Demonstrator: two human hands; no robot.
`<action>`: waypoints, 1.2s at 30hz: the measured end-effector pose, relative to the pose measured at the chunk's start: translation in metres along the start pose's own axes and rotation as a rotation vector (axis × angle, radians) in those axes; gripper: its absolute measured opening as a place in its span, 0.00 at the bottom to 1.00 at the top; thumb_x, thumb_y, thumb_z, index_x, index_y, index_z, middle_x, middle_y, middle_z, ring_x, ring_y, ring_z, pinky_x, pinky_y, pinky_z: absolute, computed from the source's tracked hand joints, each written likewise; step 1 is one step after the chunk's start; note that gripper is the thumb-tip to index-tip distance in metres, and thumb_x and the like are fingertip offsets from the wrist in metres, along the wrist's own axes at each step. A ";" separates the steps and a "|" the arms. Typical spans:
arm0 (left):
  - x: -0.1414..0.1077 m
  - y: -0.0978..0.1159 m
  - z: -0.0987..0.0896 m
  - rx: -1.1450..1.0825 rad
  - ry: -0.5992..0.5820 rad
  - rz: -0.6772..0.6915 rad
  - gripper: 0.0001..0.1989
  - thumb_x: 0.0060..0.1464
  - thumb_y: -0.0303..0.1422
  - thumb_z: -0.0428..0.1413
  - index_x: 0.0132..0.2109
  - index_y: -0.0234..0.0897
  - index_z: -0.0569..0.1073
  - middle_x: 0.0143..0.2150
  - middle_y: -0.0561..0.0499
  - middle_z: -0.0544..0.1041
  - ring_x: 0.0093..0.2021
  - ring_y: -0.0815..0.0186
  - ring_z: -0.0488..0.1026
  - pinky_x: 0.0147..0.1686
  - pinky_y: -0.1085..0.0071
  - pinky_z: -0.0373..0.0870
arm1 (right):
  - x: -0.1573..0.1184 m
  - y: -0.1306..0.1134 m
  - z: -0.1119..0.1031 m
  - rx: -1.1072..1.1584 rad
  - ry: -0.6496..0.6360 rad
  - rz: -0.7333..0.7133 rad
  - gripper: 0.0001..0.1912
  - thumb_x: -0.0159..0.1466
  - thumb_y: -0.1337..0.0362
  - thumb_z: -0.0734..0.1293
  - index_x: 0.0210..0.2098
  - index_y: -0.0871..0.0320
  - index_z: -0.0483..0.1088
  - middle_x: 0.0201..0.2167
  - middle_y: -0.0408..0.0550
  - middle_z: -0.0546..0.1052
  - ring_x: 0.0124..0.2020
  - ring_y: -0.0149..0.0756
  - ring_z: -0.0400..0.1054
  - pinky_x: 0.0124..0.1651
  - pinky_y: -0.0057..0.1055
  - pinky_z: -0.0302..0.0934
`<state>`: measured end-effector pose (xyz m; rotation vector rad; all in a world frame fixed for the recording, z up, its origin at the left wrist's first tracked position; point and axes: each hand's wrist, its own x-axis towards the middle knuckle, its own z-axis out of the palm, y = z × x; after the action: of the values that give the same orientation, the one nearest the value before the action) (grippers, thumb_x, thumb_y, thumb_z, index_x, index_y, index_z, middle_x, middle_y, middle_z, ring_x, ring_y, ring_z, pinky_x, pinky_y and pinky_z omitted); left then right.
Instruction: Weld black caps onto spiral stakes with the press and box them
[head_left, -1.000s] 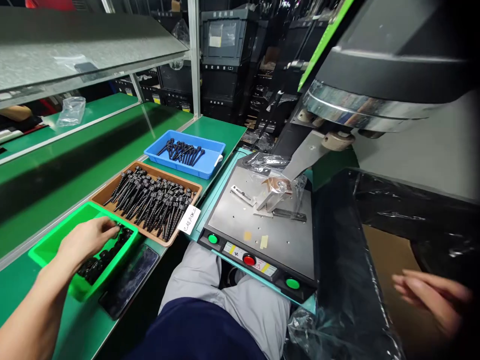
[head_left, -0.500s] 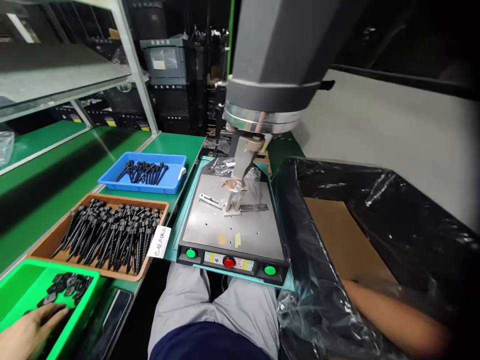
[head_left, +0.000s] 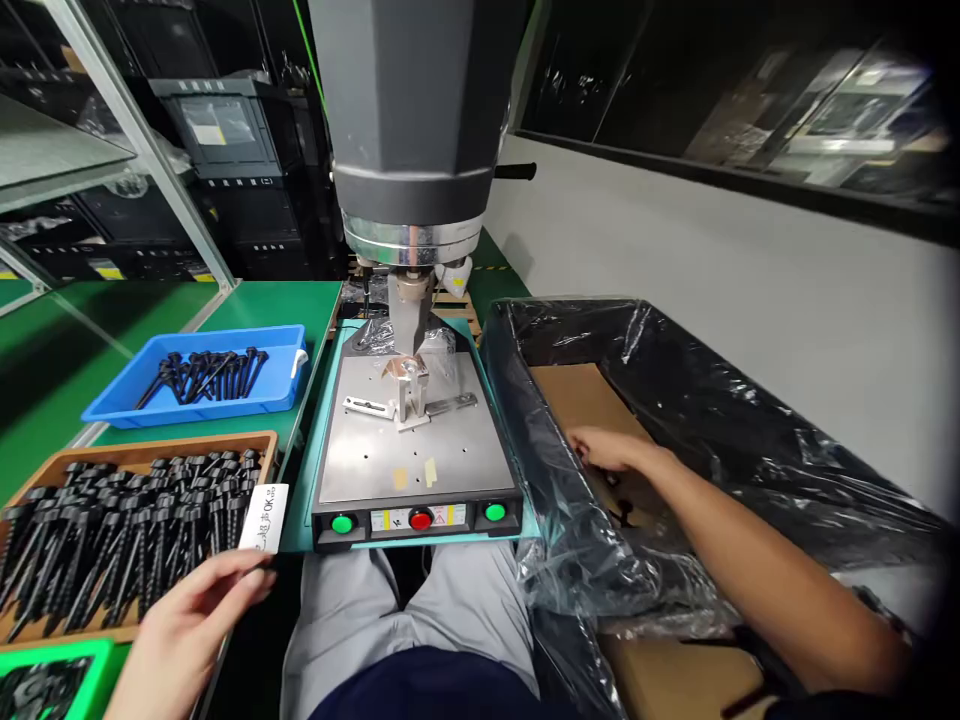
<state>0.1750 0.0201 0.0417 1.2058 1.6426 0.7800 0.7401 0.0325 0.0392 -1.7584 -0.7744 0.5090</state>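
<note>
My left hand (head_left: pixel 196 618) hovers at the front right corner of the brown tray (head_left: pixel 271 462), beside a white card (head_left: pixel 265 515) with handwriting. Its thumb and fingers are pinched together, and what lies between them is too small and dark to name. Spiked black plastic stakes (head_left: pixel 150 520) fill that tray. My right hand (head_left: pixel 606 448) reaches into a box lined with black plastic film (head_left: pixel 547 450). Its fingers are curled closed, and whatever they hold is hidden. Below them a few dark pieces (head_left: pixel 624 512) lie on cardboard (head_left: pixel 581 395).
A press with a grey head (head_left: pixel 412 120) stands ahead, its horn above a metal fixture (head_left: pixel 409 395) on the plate. Green buttons (head_left: pixel 495 512) and a red button (head_left: pixel 421 519) line its front. A blue tray (head_left: pixel 277 385) of black stakes and a green tray (head_left: pixel 97 660) stand left.
My left hand has come out of the green tray, up and to the right, fingers now pinched. My right hand has reached further into the lined box. The view has swung right.
</note>
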 end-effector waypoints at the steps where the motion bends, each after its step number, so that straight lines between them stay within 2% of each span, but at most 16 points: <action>1: 0.004 0.009 0.020 -0.084 -0.051 0.022 0.22 0.32 0.49 0.68 0.37 0.47 0.81 0.41 0.49 0.83 0.43 0.50 0.80 0.51 0.57 0.74 | 0.002 -0.005 -0.007 -0.041 -0.055 0.002 0.10 0.52 0.81 0.71 0.21 0.63 0.72 0.15 0.39 0.68 0.15 0.22 0.57 0.21 0.24 0.47; 3: 0.015 0.023 0.054 -0.269 -0.155 0.066 0.18 0.34 0.45 0.70 0.33 0.40 0.81 0.44 0.45 0.82 0.43 0.53 0.79 0.51 0.58 0.75 | -0.008 -0.017 -0.017 -0.073 -0.137 -0.039 0.11 0.47 0.80 0.73 0.26 0.61 0.74 0.17 0.38 0.70 0.16 0.23 0.59 0.22 0.23 0.50; 5: 0.025 0.032 0.081 -0.431 -0.257 0.052 0.17 0.35 0.41 0.71 0.31 0.36 0.80 0.44 0.44 0.81 0.41 0.56 0.80 0.50 0.59 0.76 | -0.036 -0.029 -0.016 0.019 -0.168 -0.115 0.18 0.48 0.73 0.76 0.38 0.57 0.74 0.24 0.40 0.74 0.21 0.28 0.66 0.23 0.24 0.57; 7: 0.033 0.038 0.100 -0.556 -0.352 0.014 0.16 0.35 0.37 0.72 0.32 0.34 0.80 0.43 0.44 0.81 0.41 0.58 0.80 0.50 0.60 0.76 | -0.076 -0.039 -0.001 0.207 -0.234 -0.137 0.32 0.49 0.65 0.77 0.53 0.54 0.67 0.31 0.43 0.76 0.27 0.35 0.72 0.25 0.27 0.63; 9: 0.035 0.044 0.116 -0.651 -0.430 -0.016 0.15 0.35 0.33 0.72 0.33 0.34 0.80 0.42 0.44 0.82 0.42 0.58 0.80 0.52 0.60 0.75 | -0.116 -0.044 0.026 0.347 -0.389 -0.098 0.41 0.50 0.62 0.77 0.60 0.49 0.61 0.32 0.42 0.77 0.29 0.37 0.74 0.27 0.30 0.68; 11: 0.034 0.049 0.129 -0.730 -0.482 -0.042 0.15 0.35 0.31 0.72 0.34 0.34 0.79 0.41 0.45 0.82 0.43 0.58 0.80 0.52 0.60 0.75 | -0.147 -0.041 0.058 0.447 -0.531 -0.053 0.33 0.51 0.59 0.77 0.54 0.51 0.67 0.32 0.44 0.78 0.32 0.38 0.75 0.32 0.34 0.71; 13: 0.032 0.051 0.139 -0.794 -0.517 -0.076 0.16 0.36 0.30 0.72 0.34 0.35 0.79 0.40 0.46 0.82 0.43 0.59 0.80 0.51 0.61 0.76 | -0.169 -0.033 0.090 0.501 -0.537 -0.108 0.17 0.53 0.57 0.76 0.40 0.55 0.74 0.33 0.46 0.78 0.37 0.38 0.75 0.39 0.37 0.72; 14: 0.030 0.050 0.143 -0.822 -0.530 -0.095 0.16 0.36 0.29 0.72 0.34 0.36 0.78 0.40 0.47 0.82 0.43 0.60 0.80 0.50 0.62 0.76 | -0.177 -0.029 0.104 0.514 -0.518 -0.153 0.13 0.54 0.57 0.76 0.35 0.55 0.74 0.34 0.47 0.79 0.38 0.38 0.75 0.43 0.38 0.72; 17: 0.028 0.044 0.150 -0.900 -0.540 -0.138 0.14 0.38 0.29 0.71 0.34 0.36 0.77 0.42 0.49 0.82 0.42 0.64 0.80 0.46 0.67 0.77 | -0.195 -0.021 0.137 0.541 -0.449 -0.256 0.08 0.57 0.58 0.75 0.31 0.54 0.75 0.36 0.47 0.79 0.40 0.39 0.74 0.46 0.39 0.71; 20: 0.027 0.037 0.151 -0.973 -0.523 -0.154 0.12 0.41 0.28 0.70 0.34 0.37 0.77 0.44 0.49 0.81 0.43 0.65 0.79 0.45 0.69 0.77 | -0.208 -0.019 0.152 0.511 -0.380 -0.347 0.05 0.58 0.60 0.74 0.32 0.51 0.76 0.37 0.47 0.79 0.40 0.39 0.75 0.45 0.40 0.72; 23: 0.026 0.035 0.150 -1.027 -0.531 -0.162 0.11 0.40 0.28 0.70 0.33 0.37 0.77 0.45 0.50 0.80 0.45 0.64 0.78 0.44 0.71 0.78 | -0.217 -0.018 0.153 0.439 -0.330 -0.473 0.03 0.59 0.64 0.73 0.33 0.50 0.77 0.37 0.47 0.80 0.39 0.39 0.75 0.44 0.40 0.72; 27: 0.023 0.034 0.153 -1.070 -0.558 -0.173 0.10 0.41 0.28 0.69 0.32 0.36 0.77 0.45 0.51 0.80 0.46 0.65 0.78 0.43 0.73 0.78 | -0.224 -0.012 0.148 0.332 -0.325 -0.570 0.07 0.60 0.67 0.72 0.36 0.46 0.78 0.39 0.46 0.80 0.41 0.41 0.75 0.45 0.42 0.72; 32: 0.023 0.034 0.160 -1.118 -0.575 -0.157 0.11 0.41 0.29 0.70 0.33 0.37 0.78 0.43 0.52 0.80 0.45 0.65 0.78 0.48 0.71 0.77 | -0.229 0.000 0.149 0.241 -0.358 -0.587 0.08 0.61 0.66 0.70 0.38 0.45 0.78 0.43 0.47 0.79 0.43 0.41 0.76 0.46 0.41 0.73; 36: 0.025 0.034 0.159 -1.125 -0.501 -0.150 0.11 0.37 0.28 0.71 0.30 0.36 0.78 0.40 0.51 0.81 0.42 0.66 0.79 0.44 0.73 0.77 | -0.221 0.013 0.152 0.268 -0.453 -0.511 0.09 0.61 0.63 0.71 0.42 0.47 0.77 0.48 0.48 0.78 0.48 0.42 0.74 0.52 0.43 0.72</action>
<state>0.3329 0.0503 0.0045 0.3903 0.6453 0.9874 0.4874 -0.0269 -0.0295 -1.1456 -1.3581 0.6313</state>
